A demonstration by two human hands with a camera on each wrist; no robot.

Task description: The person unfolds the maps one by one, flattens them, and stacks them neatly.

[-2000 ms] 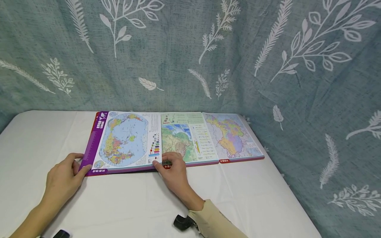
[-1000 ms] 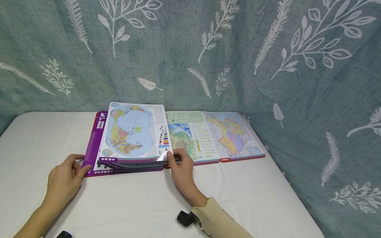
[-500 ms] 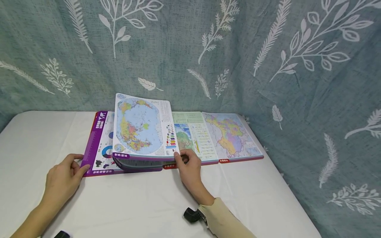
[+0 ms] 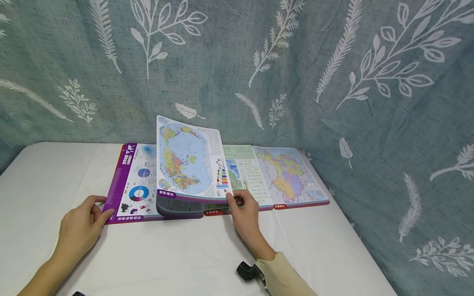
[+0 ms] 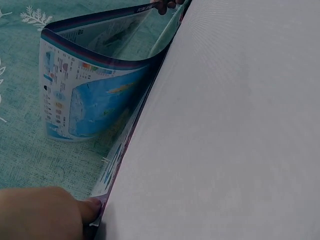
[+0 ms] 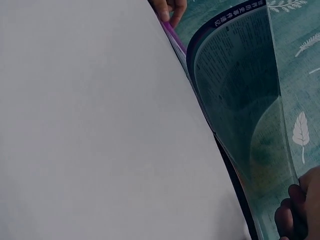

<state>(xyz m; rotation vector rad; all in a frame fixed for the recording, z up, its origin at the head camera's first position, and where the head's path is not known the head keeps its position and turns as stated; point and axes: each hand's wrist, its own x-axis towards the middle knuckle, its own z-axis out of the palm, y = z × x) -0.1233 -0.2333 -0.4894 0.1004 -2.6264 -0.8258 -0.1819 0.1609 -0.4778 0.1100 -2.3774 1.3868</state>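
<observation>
A fold-out map booklet lies spread across the table in the head view. My left hand [image 4: 79, 224] grips the lower left corner of its purple-edged chart panel [image 4: 138, 181], thumb on top. My right hand [image 4: 246, 216] pinches the lower right corner of the world map page [image 4: 187, 160], thumb on its face. That page is raised and tilted, its left side curving up off the panel. The left wrist view shows the lifted page's underside [image 5: 102, 102] with a blue map; in the right wrist view the bent page [image 6: 237, 85] arches beside the right fingers [image 6: 285, 217].
To the right lie flat a green map panel [image 4: 249, 174], partly covered, and a colourful China map panel [image 4: 290, 174]. A white cloth [image 4: 166, 255] covers the table. Behind and right hangs a green leaf-patterned curtain [image 4: 222, 61]. A black wrist device [image 4: 247, 271] sits by the right sleeve.
My right hand has lifted the world map page and drawn it rightward, uncovering the chart panel on the left. The left hand has stayed at the purple corner.
</observation>
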